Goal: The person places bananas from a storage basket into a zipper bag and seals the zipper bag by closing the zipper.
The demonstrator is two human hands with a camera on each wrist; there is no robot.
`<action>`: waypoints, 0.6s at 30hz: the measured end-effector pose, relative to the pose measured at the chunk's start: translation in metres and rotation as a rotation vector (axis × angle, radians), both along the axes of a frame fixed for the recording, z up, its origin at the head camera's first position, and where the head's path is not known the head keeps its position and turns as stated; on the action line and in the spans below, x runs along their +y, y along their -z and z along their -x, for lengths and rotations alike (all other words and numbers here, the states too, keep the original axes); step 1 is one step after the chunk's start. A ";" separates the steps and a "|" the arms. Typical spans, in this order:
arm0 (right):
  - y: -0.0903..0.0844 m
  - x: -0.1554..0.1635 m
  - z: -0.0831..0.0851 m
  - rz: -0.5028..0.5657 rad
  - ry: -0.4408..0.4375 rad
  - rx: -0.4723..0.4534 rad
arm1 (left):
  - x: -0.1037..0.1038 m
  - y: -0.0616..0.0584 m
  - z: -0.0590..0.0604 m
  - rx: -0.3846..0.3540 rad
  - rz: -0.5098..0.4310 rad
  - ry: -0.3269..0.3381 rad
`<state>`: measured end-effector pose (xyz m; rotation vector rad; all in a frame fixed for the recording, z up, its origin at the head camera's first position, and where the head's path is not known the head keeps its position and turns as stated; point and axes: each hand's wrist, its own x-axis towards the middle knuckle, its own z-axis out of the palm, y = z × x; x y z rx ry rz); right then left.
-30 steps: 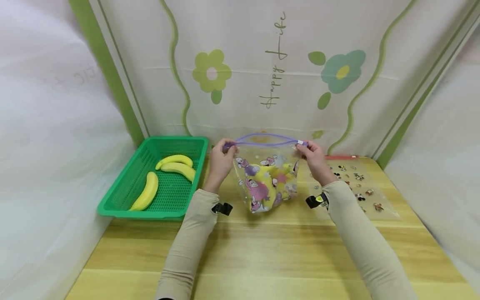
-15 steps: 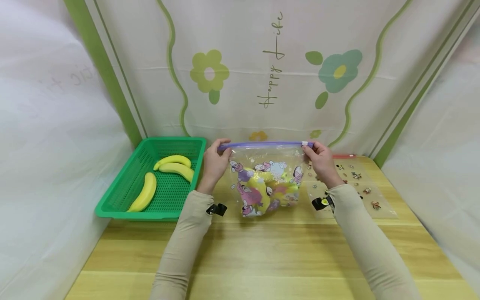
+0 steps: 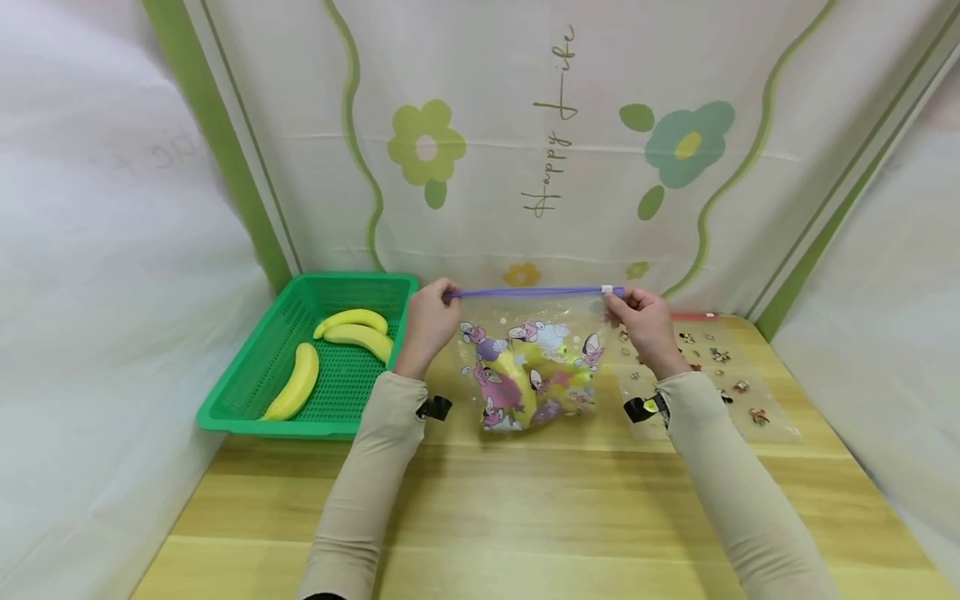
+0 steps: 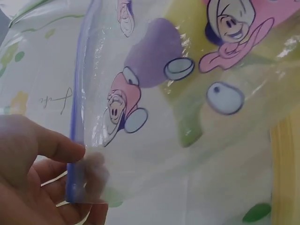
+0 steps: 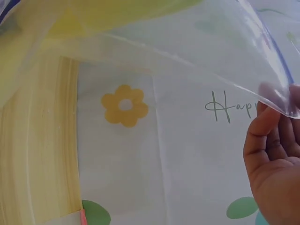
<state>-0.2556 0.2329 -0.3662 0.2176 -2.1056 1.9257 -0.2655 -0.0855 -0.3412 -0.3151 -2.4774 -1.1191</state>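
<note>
Pulled taut, zip bag (image 3: 534,362) top now runs left-right.

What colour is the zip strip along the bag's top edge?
Purple, on the zip strip; the head view shows it best.

wooden table (image 3: 525,517) | green basket (image 3: 225,408) left | printed bags (image 3: 738,392) right

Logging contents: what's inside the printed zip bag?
Through the zip bag, held at its top corners by the left hand and right hand, yellow bananas show; the prints hide their count.
</note>
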 end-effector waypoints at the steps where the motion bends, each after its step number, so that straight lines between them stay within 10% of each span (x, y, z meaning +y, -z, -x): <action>1: 0.000 0.000 0.000 0.007 -0.010 0.010 | 0.000 -0.001 0.001 0.004 0.067 -0.008; 9: 0.000 -0.003 -0.001 0.235 -0.167 0.053 | 0.012 -0.009 0.003 -0.039 0.430 0.084; 18: -0.002 -0.011 0.004 0.187 -0.173 0.002 | 0.044 -0.012 0.008 -0.006 0.410 0.253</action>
